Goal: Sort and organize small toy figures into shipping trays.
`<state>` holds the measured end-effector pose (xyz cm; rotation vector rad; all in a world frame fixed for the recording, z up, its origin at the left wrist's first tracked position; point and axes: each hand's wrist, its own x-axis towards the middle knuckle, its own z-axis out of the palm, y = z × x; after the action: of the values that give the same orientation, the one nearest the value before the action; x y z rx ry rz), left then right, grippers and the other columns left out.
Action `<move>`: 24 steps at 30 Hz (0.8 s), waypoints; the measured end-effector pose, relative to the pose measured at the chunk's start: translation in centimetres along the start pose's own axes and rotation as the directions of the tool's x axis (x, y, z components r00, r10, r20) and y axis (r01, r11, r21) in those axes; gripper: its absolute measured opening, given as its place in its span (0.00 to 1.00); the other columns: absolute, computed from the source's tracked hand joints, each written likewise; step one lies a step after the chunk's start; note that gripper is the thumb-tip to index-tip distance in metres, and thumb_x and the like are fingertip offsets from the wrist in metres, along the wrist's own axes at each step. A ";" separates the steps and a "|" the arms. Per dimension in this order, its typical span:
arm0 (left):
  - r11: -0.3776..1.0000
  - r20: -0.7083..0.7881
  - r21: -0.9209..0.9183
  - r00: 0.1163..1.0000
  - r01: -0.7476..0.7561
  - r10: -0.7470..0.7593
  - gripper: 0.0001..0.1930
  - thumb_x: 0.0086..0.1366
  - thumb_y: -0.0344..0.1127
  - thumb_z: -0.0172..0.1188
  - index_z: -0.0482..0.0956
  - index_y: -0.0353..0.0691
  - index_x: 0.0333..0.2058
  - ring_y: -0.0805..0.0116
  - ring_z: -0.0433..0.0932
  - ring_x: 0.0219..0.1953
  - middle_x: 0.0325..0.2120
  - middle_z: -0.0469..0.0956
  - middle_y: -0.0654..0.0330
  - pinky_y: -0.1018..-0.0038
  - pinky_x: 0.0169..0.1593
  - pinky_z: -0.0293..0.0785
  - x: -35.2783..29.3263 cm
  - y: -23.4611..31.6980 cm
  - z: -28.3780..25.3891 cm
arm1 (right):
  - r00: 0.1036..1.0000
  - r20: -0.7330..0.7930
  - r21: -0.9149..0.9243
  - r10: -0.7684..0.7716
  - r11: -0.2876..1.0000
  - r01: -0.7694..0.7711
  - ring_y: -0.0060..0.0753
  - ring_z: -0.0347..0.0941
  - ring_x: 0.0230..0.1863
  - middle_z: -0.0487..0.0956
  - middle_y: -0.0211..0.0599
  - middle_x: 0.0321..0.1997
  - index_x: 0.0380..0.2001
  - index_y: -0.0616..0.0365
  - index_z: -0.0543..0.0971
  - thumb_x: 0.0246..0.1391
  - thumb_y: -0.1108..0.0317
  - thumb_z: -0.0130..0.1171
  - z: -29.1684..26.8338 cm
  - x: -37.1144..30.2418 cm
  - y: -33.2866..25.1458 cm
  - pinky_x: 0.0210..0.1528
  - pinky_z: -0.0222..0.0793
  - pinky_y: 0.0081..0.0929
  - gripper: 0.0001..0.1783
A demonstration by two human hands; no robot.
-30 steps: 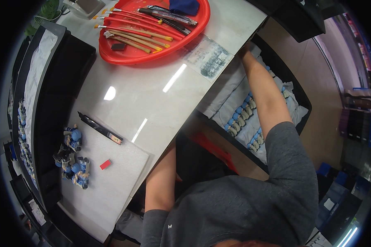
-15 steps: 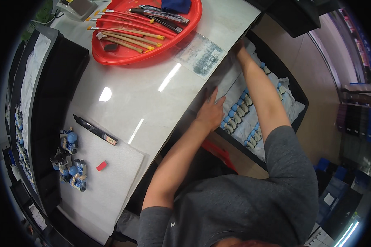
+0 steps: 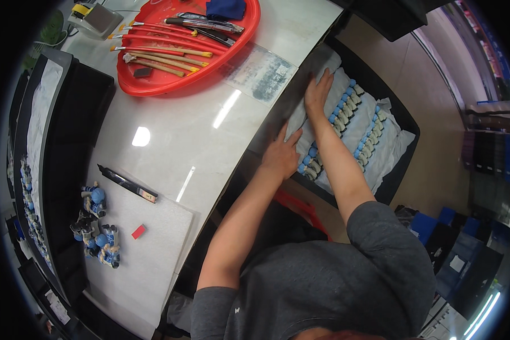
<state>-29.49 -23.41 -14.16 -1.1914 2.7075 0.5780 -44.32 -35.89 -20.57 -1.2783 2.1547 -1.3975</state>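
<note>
At the right, a black bin (image 3: 409, 122) holds rows of small blue-capped figurines (image 3: 341, 115) lying between white sheets (image 3: 360, 113) of soft, crinkled material. My right hand (image 3: 319, 95) rests with outstretched fingers on a rolled or folded part of the sheet along the bin's table side. Lower on that same fold is my left hand (image 3: 282, 157), its fingers spread and touching the sheet. Neither hand has a figurine in it. My right forearm passes over the bin and hides part of the rows.
On the table stands a red tray (image 3: 178, 85) with several brushes (image 3: 164, 50) and a dark blue cloth (image 3: 225, 8). Several figurines (image 3: 99, 241), a black cutter-like tool (image 3: 127, 184) and a red block (image 3: 139, 231) lie by a white foam sheet. Another black bin (image 3: 85, 107) stands left.
My right hand has drawn back from the bin's far corner toward my left hand. The white sheet now bunches along the table side, and more of the figurine rows shows.
</note>
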 end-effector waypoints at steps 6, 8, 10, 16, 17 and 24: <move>0.999 -0.012 -0.046 1.000 -0.006 0.005 0.20 0.60 0.41 0.44 0.69 0.36 0.47 0.56 0.42 0.62 0.58 0.51 0.70 0.41 0.58 0.35 -0.2 -0.3 0.6 | 0.999 0.036 0.139 -0.033 0.990 0.028 0.53 0.39 0.64 0.45 0.58 0.62 0.58 0.65 0.48 0.53 0.56 0.44 -1.2 -0.8 -0.3 0.63 0.36 0.36 0.35; 0.998 -0.014 -0.060 0.999 -0.030 0.029 0.19 0.60 0.41 0.44 0.69 0.37 0.46 0.55 0.43 0.62 0.57 0.52 0.69 0.41 0.58 0.36 -0.8 -1.1 0.9 | 0.998 -0.053 0.207 0.027 0.978 -0.015 0.46 0.38 0.65 0.45 0.53 0.63 0.58 0.69 0.48 0.55 0.57 0.41 -2.3 -3.0 -1.4 0.63 0.34 0.30 0.34; 0.975 -0.146 -0.172 0.983 -0.138 0.114 0.17 0.61 0.40 0.45 0.71 0.37 0.44 0.54 0.47 0.61 0.56 0.55 0.66 0.42 0.58 0.39 -1.0 -1.4 1.5 | 1.000 -0.027 0.275 0.014 0.961 -0.007 0.46 0.39 0.65 0.45 0.53 0.63 0.58 0.68 0.47 0.55 0.58 0.40 -2.8 -5.2 -1.3 0.63 0.34 0.30 0.34; 0.992 -0.355 -0.086 0.933 -0.090 0.054 0.14 0.60 0.37 0.46 0.72 0.37 0.41 0.53 0.55 0.57 0.54 0.60 0.60 0.46 0.56 0.47 -3.2 -1.2 0.7 | 1.000 -0.014 0.214 0.012 0.977 -0.009 0.51 0.38 0.64 0.43 0.55 0.63 0.58 0.65 0.48 0.56 0.56 0.39 -0.5 -6.6 -2.0 0.63 0.35 0.35 0.33; 0.993 -0.350 -0.082 0.935 -0.086 0.052 0.14 0.60 0.37 0.46 0.72 0.37 0.41 0.53 0.55 0.57 0.54 0.60 0.60 0.46 0.56 0.47 -3.7 -1.1 0.7 | 1.000 -0.012 0.220 0.017 0.975 -0.014 0.51 0.38 0.64 0.43 0.55 0.63 0.58 0.65 0.48 0.56 0.56 0.39 -0.4 -6.9 -2.0 0.63 0.35 0.35 0.33; 0.982 -0.477 -0.175 0.879 -0.076 -0.017 0.12 0.54 0.29 0.53 0.72 0.37 0.40 0.53 0.58 0.55 0.49 0.65 0.58 0.48 0.55 0.52 -9.7 1.1 -2.2 | 1.000 -0.006 0.250 0.002 0.968 -0.001 0.51 0.37 0.64 0.42 0.56 0.63 0.58 0.66 0.46 0.55 0.57 0.41 -2.0 -7.5 -2.4 0.63 0.34 0.36 0.34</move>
<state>-23.65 -17.02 -9.21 -1.5180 3.1382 0.6277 -40.04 -29.11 -19.20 -1.1777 1.9077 -1.6141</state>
